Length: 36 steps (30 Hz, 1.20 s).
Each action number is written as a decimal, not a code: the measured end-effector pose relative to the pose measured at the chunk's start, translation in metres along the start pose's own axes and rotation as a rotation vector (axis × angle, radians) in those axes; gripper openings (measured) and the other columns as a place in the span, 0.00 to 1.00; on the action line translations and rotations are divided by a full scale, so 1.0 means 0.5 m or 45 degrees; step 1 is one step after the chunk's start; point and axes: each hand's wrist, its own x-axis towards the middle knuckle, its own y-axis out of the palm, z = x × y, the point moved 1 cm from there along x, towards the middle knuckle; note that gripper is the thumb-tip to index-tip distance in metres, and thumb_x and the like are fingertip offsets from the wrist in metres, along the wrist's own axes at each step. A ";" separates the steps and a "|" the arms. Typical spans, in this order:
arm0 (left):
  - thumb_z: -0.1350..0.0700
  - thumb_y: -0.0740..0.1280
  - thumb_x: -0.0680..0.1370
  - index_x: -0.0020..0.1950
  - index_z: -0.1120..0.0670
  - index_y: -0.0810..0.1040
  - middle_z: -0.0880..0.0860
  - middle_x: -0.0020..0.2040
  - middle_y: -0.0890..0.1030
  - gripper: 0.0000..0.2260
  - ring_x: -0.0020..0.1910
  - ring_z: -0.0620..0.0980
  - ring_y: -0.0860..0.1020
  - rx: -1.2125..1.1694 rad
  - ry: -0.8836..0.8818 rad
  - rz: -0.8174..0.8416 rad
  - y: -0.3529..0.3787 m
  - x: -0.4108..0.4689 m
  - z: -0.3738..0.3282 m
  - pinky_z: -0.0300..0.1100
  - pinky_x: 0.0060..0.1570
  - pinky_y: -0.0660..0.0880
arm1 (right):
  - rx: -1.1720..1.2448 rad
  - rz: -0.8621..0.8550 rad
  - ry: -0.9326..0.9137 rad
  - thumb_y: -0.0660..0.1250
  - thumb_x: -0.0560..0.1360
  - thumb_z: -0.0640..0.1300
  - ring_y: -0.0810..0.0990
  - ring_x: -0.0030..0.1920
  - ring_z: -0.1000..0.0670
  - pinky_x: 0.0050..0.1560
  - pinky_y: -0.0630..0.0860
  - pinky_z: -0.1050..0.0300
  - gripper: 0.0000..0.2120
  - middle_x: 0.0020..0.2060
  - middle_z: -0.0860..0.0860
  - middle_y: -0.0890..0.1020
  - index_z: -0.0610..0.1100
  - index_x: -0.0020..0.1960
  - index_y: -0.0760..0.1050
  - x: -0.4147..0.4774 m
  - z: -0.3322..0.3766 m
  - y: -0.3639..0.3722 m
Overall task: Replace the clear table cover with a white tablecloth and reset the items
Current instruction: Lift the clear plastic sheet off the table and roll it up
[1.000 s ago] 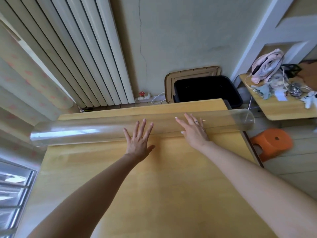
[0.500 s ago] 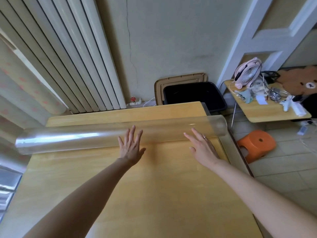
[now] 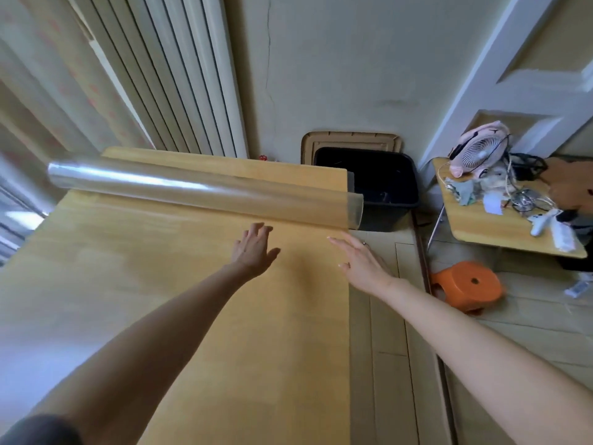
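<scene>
- Your rolled clear table cover [image 3: 199,191] lies across the far part of the wooden table [image 3: 160,284]. Its long axis runs left to right, and its right end juts just past the table's right edge, near the black bin [image 3: 378,175].
- Your left hand [image 3: 253,248] is flat and spread and holds nothing. Its fingertips are just short of the roll's near side, right of the roll's middle.
- Your right hand [image 3: 361,260] is also flat and empty. It hovers at the table's right edge, just short of the roll's open end.
- The roll sits straight ahead of both palms, so I judge the lift wants one hand shifted leftward for balance.
- No white tablecloth is in view.
</scene>
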 end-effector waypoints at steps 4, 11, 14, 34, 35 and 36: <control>0.54 0.64 0.79 0.65 0.59 0.72 0.57 0.64 0.73 0.17 0.61 0.56 0.75 -0.392 -0.035 -0.045 0.006 -0.088 -0.032 0.45 0.57 0.72 | 0.137 0.037 -0.004 0.61 0.78 0.39 0.66 0.70 0.46 0.70 0.64 0.51 0.27 0.75 0.50 0.58 0.52 0.74 0.60 -0.017 -0.009 -0.025; 0.57 0.65 0.78 0.61 0.60 0.76 0.58 0.62 0.74 0.13 0.57 0.55 0.78 -0.529 -0.134 -0.089 -0.009 -0.142 0.004 0.43 0.55 0.74 | 0.152 -0.007 -0.068 0.61 0.78 0.41 0.65 0.71 0.46 0.69 0.63 0.51 0.25 0.74 0.50 0.60 0.50 0.73 0.61 0.021 0.014 -0.057; 0.58 0.65 0.78 0.61 0.60 0.76 0.58 0.62 0.74 0.13 0.58 0.55 0.77 -0.546 -0.204 -0.134 -0.012 -0.147 0.016 0.45 0.56 0.74 | 0.128 -0.010 -0.099 0.60 0.78 0.40 0.61 0.73 0.46 0.71 0.62 0.50 0.25 0.74 0.49 0.60 0.51 0.74 0.61 0.059 0.028 -0.056; 0.58 0.63 0.78 0.68 0.57 0.69 0.58 0.67 0.67 0.18 0.59 0.57 0.75 -0.579 -0.882 -0.080 0.005 0.127 -0.123 0.47 0.60 0.72 | -1.237 0.292 -1.126 0.56 0.78 0.61 0.34 0.75 0.44 0.68 0.36 0.29 0.32 0.73 0.52 0.29 0.61 0.76 0.43 0.382 -0.090 -0.059; 0.59 0.62 0.78 0.68 0.57 0.68 0.58 0.67 0.67 0.18 0.59 0.57 0.75 -0.581 -0.914 -0.077 0.004 0.135 -0.122 0.47 0.60 0.71 | -1.205 0.306 -1.110 0.57 0.77 0.63 0.34 0.75 0.44 0.68 0.37 0.29 0.34 0.73 0.53 0.29 0.62 0.75 0.41 0.395 -0.094 -0.063; 0.58 0.62 0.78 0.68 0.57 0.68 0.58 0.67 0.67 0.18 0.59 0.58 0.75 -0.587 -0.946 -0.078 0.001 0.143 -0.120 0.47 0.60 0.71 | -1.170 0.326 -1.091 0.57 0.75 0.65 0.34 0.75 0.44 0.68 0.39 0.28 0.37 0.73 0.54 0.29 0.62 0.75 0.38 0.410 -0.098 -0.066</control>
